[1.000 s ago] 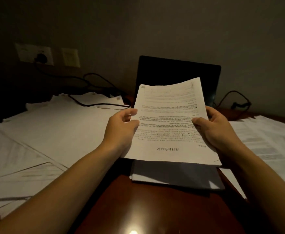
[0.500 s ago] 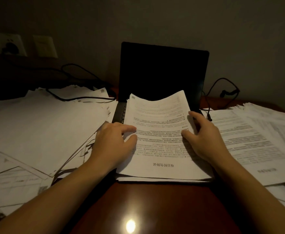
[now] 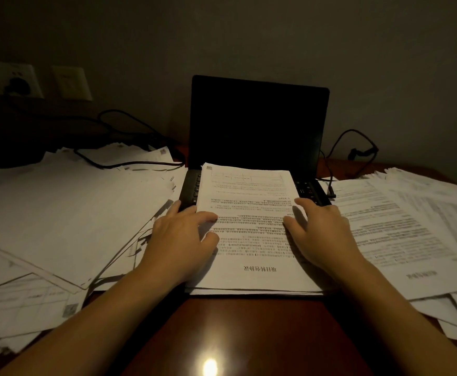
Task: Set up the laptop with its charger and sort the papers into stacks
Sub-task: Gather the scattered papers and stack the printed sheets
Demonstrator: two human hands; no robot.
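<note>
on the laptop (image 3: pixel 257 123), the paper stack (image 3: pixel 249 202) lies under the left hand (image 3: pixel 184 240) and right hand (image 3: pixel 322 234), both flat and open.

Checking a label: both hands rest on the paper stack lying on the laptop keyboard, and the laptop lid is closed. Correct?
No. The laptop lid is open, standing upright behind the paper stack, per the head view. The rest holds: the left hand and right hand rest on the stack, which lies on the keyboard.
</note>
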